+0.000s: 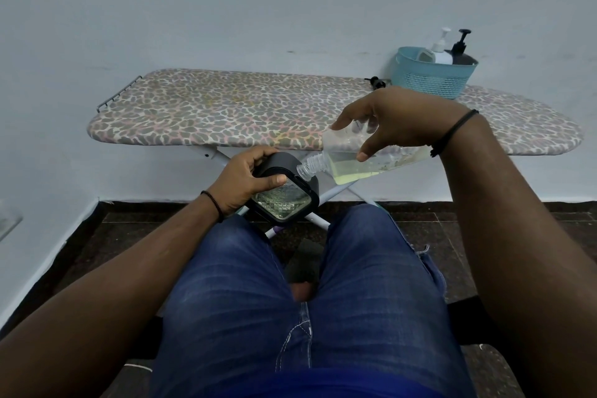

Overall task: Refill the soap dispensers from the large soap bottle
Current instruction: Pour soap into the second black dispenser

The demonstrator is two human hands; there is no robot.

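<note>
Right hand (394,116) tips soap bottle (361,158) (uncapped) at dispenser (284,194)

large soap bottle (361,155): clear, glossy plastic, smooth, with a ribbed screw neck
dispenser (284,194): matt black casing; shiny clear faceted face
ironing board (226,110): matt printed cloth cover; white painted metal legs, wire rack at the far left end
basket (433,77): light blue perforated plastic, far right
jeans (290,317): blue denim, woven, stitched seams
floor (420,229): dark, polished stone-like tiles
</note>
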